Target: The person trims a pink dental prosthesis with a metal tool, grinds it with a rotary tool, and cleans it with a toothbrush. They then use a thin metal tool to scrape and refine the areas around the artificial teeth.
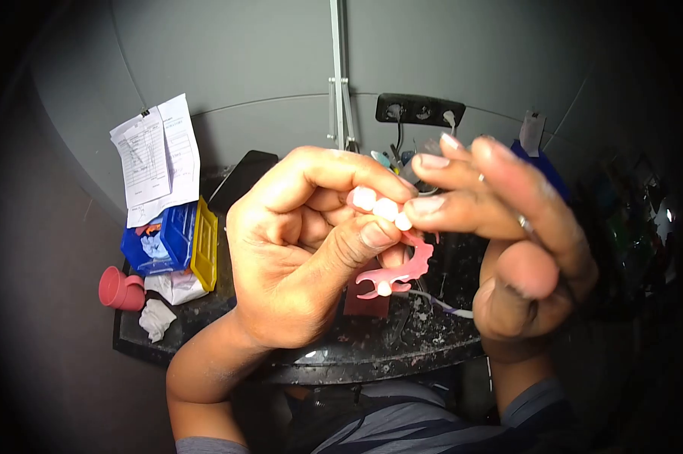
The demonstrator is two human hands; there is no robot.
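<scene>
Pinched between the thumb and forefinger of my left hand is a partial denture with a thin pink base. Several white teeth line its upper end, and a single tooth sits at its lower end. My left fingers cover part of the base. Close on the right, my right hand has its fingers stretched out and apart. One right fingertip is at the upper teeth, seemingly touching them. Nothing is gripped in that hand.
Below the hands lies a dark, speckled desk. Blue and yellow bins, a pink cup and crumpled tissue stand left. Clipped papers hang above. A socket strip is behind.
</scene>
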